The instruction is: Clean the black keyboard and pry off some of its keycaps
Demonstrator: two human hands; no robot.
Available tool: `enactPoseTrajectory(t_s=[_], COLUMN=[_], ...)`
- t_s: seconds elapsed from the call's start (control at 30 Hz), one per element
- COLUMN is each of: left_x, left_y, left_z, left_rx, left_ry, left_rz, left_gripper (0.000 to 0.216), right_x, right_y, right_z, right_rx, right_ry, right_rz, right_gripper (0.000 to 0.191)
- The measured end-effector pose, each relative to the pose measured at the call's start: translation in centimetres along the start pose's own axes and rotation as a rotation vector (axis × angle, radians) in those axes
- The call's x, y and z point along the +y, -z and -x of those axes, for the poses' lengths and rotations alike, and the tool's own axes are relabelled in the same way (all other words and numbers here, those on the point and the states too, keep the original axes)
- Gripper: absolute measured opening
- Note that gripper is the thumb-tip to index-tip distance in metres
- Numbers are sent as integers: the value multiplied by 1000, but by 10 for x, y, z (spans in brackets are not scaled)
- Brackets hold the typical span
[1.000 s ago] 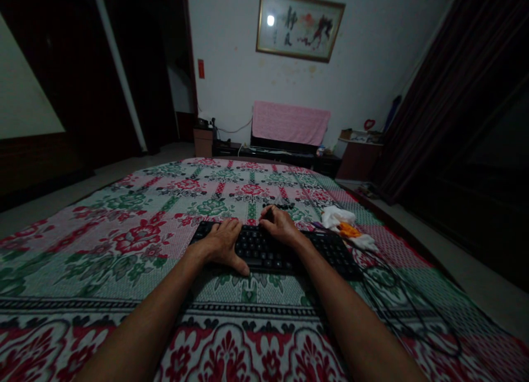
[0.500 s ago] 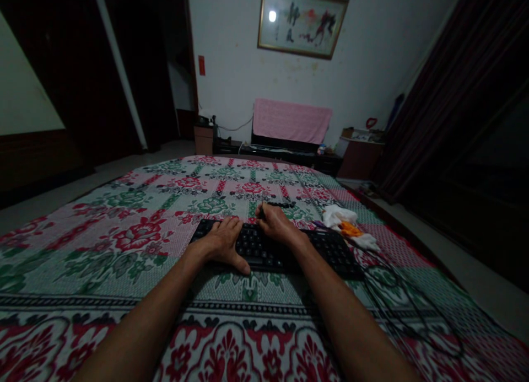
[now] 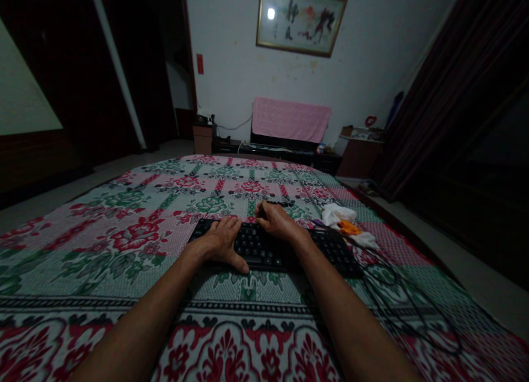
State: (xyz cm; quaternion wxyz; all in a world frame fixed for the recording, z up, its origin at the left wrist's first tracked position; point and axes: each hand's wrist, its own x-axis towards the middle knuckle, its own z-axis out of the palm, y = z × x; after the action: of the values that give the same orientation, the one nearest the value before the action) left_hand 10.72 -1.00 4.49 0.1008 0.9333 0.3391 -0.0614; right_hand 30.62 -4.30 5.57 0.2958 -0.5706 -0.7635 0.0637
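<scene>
A black computer keyboard (image 3: pixel 256 245) lies flat across the patterned bedspread. My left hand (image 3: pixel 223 238) rests palm down on its left end, fingers spread and the thumb along the front edge. Over the keyboard's back edge, near its middle, my right hand (image 3: pixel 275 221) is closed in a pinch. Something small and dark shows at its fingertips, too dim to name. Just behind that hand is a row of small black pieces (image 3: pixel 285 204), their kind unclear. My right forearm hides part of the keys.
White cloth (image 3: pixel 339 214) with an orange piece (image 3: pixel 349 227) lies beyond the keyboard's right end. A black cable (image 3: pixel 430 321) loops over the bedspread (image 3: pixel 136 233) at right. A pink towel (image 3: pixel 289 119) covers a screen by the far wall.
The view has shifted very slightly. Both hands keep nearly the same places on the keyboard, with only a small movement at the right fingertips.
</scene>
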Motion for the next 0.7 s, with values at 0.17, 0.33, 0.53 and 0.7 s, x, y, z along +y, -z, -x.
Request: enactPoseTrajectory(t_s=[0.17, 0.33, 0.53, 0.7], left_x=[-4, -3, -1, -1], left_y=[-4, -4, -1, -2], left_z=[-3, -3, -1, -1], left_rx=[11, 33, 30, 27], left_ry=[-8, -16, -11, -16], left_rz=[1, 9, 8, 5], left_gripper=[131, 130, 128, 130], right_x=[-8, -3, 3, 13], right_y=[3, 3, -2, -8], right_z=[0, 1, 3, 2], right_rx=[-19, 11, 62, 145], right_ry=[30, 7, 0, -126], right_rz=[49, 9, -21, -147], right_gripper=[18, 17, 14, 12])
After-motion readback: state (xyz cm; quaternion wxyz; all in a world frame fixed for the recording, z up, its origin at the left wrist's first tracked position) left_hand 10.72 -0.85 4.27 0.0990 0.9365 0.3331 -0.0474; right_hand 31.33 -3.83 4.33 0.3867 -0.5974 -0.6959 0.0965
